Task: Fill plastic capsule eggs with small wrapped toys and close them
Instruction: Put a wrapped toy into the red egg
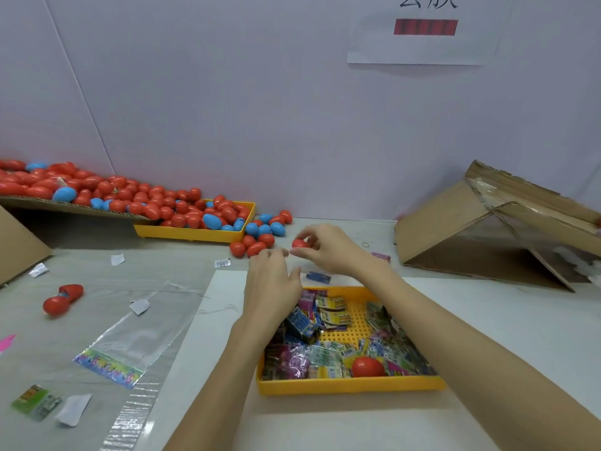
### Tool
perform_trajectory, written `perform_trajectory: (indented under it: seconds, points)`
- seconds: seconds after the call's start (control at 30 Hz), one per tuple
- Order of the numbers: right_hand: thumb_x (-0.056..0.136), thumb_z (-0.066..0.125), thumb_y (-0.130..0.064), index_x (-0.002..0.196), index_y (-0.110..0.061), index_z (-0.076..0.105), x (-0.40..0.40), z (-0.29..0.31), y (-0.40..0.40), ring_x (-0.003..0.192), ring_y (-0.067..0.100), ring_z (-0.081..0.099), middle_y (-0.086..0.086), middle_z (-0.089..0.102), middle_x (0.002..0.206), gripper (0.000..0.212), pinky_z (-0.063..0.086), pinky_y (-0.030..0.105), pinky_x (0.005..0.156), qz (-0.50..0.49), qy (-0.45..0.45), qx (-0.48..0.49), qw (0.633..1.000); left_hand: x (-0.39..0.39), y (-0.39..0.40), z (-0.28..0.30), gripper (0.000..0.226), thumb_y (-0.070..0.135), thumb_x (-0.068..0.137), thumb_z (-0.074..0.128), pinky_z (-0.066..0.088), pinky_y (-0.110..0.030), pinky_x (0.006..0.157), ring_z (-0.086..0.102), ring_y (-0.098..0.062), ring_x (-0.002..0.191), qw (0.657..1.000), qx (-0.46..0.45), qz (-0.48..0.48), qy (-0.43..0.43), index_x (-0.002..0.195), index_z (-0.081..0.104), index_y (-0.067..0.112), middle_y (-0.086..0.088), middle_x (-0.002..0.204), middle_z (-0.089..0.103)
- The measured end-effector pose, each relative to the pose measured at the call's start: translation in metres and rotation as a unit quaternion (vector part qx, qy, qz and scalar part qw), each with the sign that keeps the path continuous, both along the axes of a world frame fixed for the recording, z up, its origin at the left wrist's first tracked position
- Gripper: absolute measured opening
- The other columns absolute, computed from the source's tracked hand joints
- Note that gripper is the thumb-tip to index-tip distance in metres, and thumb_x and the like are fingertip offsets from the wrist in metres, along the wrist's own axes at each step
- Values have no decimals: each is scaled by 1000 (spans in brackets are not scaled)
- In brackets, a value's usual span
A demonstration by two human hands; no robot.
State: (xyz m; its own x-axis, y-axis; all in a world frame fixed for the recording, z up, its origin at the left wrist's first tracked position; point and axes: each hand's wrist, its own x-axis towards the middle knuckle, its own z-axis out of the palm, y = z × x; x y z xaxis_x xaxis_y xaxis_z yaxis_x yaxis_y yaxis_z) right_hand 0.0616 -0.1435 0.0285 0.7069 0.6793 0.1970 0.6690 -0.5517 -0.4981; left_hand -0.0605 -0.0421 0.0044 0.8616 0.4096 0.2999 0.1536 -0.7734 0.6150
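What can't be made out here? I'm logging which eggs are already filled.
Head view only:
- Red egg in the right hand: fingers cover most of it, so filled or closed is unclear.
- Left hand: seen from the back; anything it holds is hidden.
- Egg pile: cut off by the left edge.
- Wall sign: cut off by the top edge.

A tipped cardboard box (487, 236) lies at three o'clock on the table (487, 307), a rubber band (366, 245) just left of it. At nine o'clock lies a clear plastic bag (130, 340) with paper scraps (140, 306) nearby. A paper sign (422, 30) hangs on the wall at one o'clock.
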Motion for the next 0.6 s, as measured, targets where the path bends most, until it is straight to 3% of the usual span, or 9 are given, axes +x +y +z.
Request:
perform_trajectory:
  seconds: [0.1, 0.17, 0.23, 0.33, 0.4, 0.47, 0.53, 0.6]
  points:
    - [89, 76, -48, 108, -17, 67, -28, 11, -51, 83, 11, 63, -3, 69, 95, 38, 50, 24, 71, -21, 39, 81, 996, -4, -4, 12, 46, 18, 94, 74, 57, -27, 90, 66, -6, 104, 980, -84, -151, -101, 137, 59, 17, 2, 125, 67]
    - [84, 79, -52, 103, -20, 65, -45, 14, -80, 85, 17, 66, -1, 70, 94, 40, 55, 30, 74, -34, 79, 145, 986, -6, -9, 18, 52, 16, 88, 82, 60, -24, 83, 70, -7, 98, 953, -130, -257, -94, 136, 61, 20, 3, 120, 68]
    - [76, 80, -59, 99, -21, 67, -62, 16, -101, 85, 17, 68, -1, 71, 91, 46, 56, 32, 75, -45, 117, 186, 974, -7, -19, 20, 45, 16, 85, 85, 61, -26, 83, 72, -12, 95, 939, -113, -305, -115, 127, 67, 17, 1, 114, 68]
    - [69, 84, -60, 94, -20, 70, -80, 7, -114, 85, 19, 70, 1, 73, 89, 49, 57, 33, 75, -63, 133, 213, 966, -9, -35, 18, 30, 13, 83, 85, 59, -29, 78, 68, -14, 85, 933, -35, -315, -174, 109, 69, 11, 1, 105, 64]
    - [78, 83, -51, 96, -20, 69, -85, -1, -116, 83, 16, 68, 1, 72, 90, 38, 55, 30, 74, -61, 121, 227, 964, -10, -42, 18, 28, 10, 84, 83, 57, -32, 75, 64, -13, 82, 931, 18, -317, -179, 106, 67, 11, 2, 104, 62]
    - [94, 65, -51, 106, -23, 68, -89, -5, -116, 85, 7, 67, -6, 71, 92, 30, 52, 22, 75, -57, 107, 238, 964, -9, -41, 19, 23, 11, 89, 78, 57, -32, 74, 65, -12, 83, 934, 33, -299, -193, 109, 67, 12, 3, 103, 64]
    - [104, 50, -45, 120, -26, 65, -94, -7, -118, 91, 3, 66, -12, 70, 99, 29, 50, 17, 78, -66, 49, 214, 973, -6, -35, 21, 24, 16, 95, 74, 58, -29, 76, 67, -10, 84, 947, 11, -244, -208, 117, 67, 13, 5, 101, 69]
    - [105, 57, -28, 123, -23, 70, -98, -11, -119, 99, 7, 62, -8, 68, 106, 22, 52, 26, 86, -67, -54, 138, 987, -5, -26, 24, 23, 16, 99, 69, 60, -25, 76, 71, -10, 83, 956, -102, -185, -205, 122, 64, 16, 5, 98, 72]
